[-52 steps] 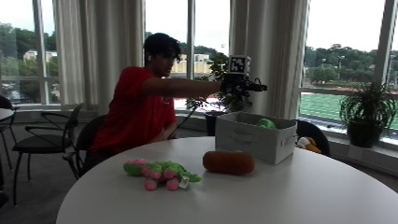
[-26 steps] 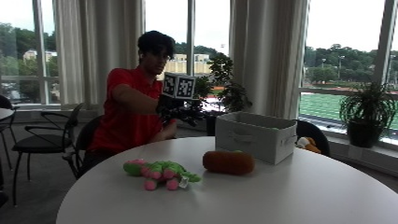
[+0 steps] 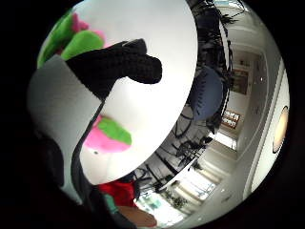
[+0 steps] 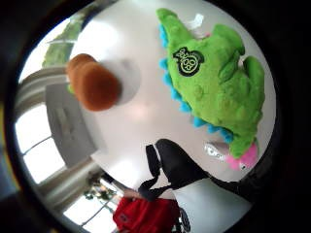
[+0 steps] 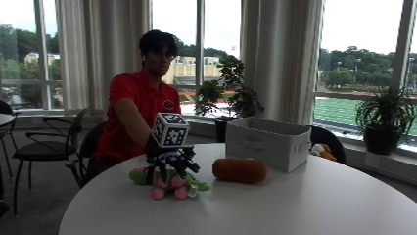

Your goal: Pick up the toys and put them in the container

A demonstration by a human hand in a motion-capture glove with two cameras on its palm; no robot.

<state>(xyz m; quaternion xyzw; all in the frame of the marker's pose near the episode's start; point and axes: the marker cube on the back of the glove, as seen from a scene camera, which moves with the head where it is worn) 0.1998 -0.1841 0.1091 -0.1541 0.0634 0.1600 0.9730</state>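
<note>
In the outside view, the gloved right hand (image 5: 171, 164) has come down from chest height half a second ago and now hangs, fingers spread downward, right over the green and pink plush toy (image 5: 168, 180) at lower left of centre on the white bench (image 5: 293, 205). It grips nothing that can be seen. The brown plush toy (image 5: 240, 170) lies just right of it, beside the grey fabric container (image 5: 267, 142), both where they were before.

The little-finger palm view shows a black gloved finger (image 3: 125, 64) held out straight over the bench, green and pink plush (image 3: 108, 135) beneath.

The thumb-side palm view shows the green toy (image 4: 214, 77) close, unheld, the brown toy (image 4: 93, 83) further off by the container (image 4: 68, 127).
</note>
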